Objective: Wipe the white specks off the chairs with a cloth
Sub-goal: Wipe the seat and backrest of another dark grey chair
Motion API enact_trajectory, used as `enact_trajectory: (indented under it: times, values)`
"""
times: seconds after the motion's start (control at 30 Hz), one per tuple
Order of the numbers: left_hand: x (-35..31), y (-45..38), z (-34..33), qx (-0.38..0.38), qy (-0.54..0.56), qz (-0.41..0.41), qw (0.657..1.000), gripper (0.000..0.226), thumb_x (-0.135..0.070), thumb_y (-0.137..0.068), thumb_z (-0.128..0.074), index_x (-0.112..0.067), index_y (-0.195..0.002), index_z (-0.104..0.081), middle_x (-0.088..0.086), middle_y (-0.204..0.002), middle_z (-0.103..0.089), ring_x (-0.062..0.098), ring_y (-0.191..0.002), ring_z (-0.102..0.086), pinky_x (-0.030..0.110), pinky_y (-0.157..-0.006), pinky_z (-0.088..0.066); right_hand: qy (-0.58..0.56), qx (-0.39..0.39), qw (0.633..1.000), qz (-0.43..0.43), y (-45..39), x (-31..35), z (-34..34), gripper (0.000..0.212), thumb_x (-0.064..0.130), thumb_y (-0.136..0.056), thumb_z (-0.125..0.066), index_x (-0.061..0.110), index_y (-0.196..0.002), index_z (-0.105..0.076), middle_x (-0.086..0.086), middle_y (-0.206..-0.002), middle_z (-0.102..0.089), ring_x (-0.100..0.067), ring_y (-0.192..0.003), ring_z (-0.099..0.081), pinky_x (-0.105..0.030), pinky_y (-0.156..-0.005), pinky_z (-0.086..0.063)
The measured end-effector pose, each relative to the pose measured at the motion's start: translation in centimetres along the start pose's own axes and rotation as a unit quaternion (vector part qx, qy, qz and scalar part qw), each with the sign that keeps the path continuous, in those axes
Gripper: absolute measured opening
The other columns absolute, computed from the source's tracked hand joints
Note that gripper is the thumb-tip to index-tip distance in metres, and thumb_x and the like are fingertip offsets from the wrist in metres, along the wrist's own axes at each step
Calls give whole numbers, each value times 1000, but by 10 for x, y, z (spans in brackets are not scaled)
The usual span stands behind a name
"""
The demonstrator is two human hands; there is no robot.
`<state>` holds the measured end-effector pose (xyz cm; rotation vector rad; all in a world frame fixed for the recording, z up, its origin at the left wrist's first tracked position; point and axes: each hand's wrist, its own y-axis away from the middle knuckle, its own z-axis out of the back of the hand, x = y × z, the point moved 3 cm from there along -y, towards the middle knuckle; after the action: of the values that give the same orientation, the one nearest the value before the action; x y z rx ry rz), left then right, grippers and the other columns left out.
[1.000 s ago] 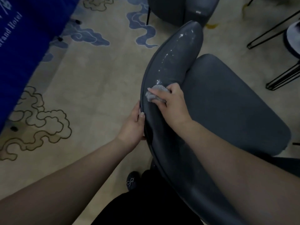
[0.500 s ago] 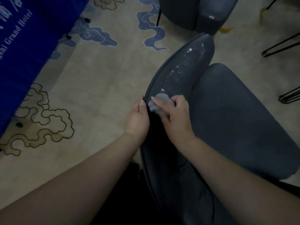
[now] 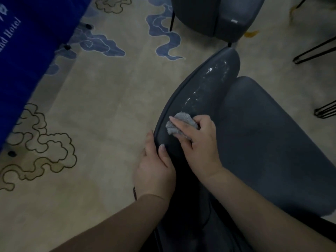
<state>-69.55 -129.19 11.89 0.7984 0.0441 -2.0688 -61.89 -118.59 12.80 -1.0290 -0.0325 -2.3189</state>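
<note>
Wiping: backrest step in hand; notes run from the largest thing down to the smallest.
Carpet [image 3: 109,110]: beige with blue and brown cloud patterns, under everything; not part of the job.
Blue drape [image 3: 27,51]: upper left, white lettering, well apart from the work.
Chair [image 3: 272,142]: dark grey, seat to the right, curved backrest running from near the body up and away.
Second chair [image 3: 214,15]: top of view, same grey; judged next in line, no specks can be made out on it from here.
Backrest top [image 3: 203,99]: near half looks clean and matte; far half carries the dirt.
Left hand [image 3: 154,171]: fingers wrapped over the outer edge of the backrest, thumb on the inner face, clamped on it. Keep this brace firm so the chair does not rock under pressure.
Right hand [image 3: 198,142]: fingers curled around the cloth, index finger laid straight across its top, pressing down.
Cloth [image 3: 179,124]: grey, bunched small, on the backrest just short of the dirty stretch.
White specks [image 3: 209,82]: trail from just beyond the cloth to the far tip, thickest near the tip.
Method (judgement): push away from the body in one long stroke along the trail, steady pressure, refold the cloth to a fresh face, repeat at the tip where the residue looks heaviest.
Risk (judgement): a bunched cloth may smear rather than lift.
</note>
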Motion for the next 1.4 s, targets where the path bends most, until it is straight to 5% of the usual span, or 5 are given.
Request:
enact_trajectory:
  times: [0.27,0.47,1.0,1.2,1.4]
  values:
    - [-4,2,-1,7,-37,12,999,58,-53,-92,-18,-38,-148,-17,4,-132,-56,30,-103,-60,31,-70,-34,7,-20,999,-33,-31,-12,-3,41,14,-85,-69,32,-122,-65,0,-99,-37,-22,-92,-43,-13,-87,-32]
    - [-6,0,-1,-1,-47,8,999,59,-55,-90,-15,-38,-147,-17,5,-125,-59,32,-97,-62,31,-68,-35,55,16,998,21,-55,-13,-2,34,22,-83,-71,29,-117,-69,-11,-98,-47,-32,-90,-45,-31,-82,-40]
    - [-3,2,-2,5,-51,22,998,57,-55,-91,-13,-40,-145,-13,5,-122,-59,30,-97,-61,30,-68,-32,4,-37,997,-66,-73,-23,-2,36,18,-88,-67,23,-123,-65,-6,-102,-37,-19,-96,-43,-16,-90,-38]
    - [-6,1,-1,0,-51,13,999,56,-54,-91,-14,-39,-145,-14,6,-122,-59,30,-98,-61,33,-69,-35,12,37,998,48,-52,-15,0,38,13,-83,-71,23,-119,-67,-10,-95,-42,-29,-88,-48,-27,-83,-42]
    - [-5,2,-2,2,-51,17,999,57,-54,-91,-13,-39,-146,-14,3,-124,-58,27,-97,-62,29,-69,-35,-22,-58,992,-111,-97,-45,-1,34,21,-90,-64,21,-124,-64,-4,-103,-36,-17,-96,-44,-10,-93,-34]
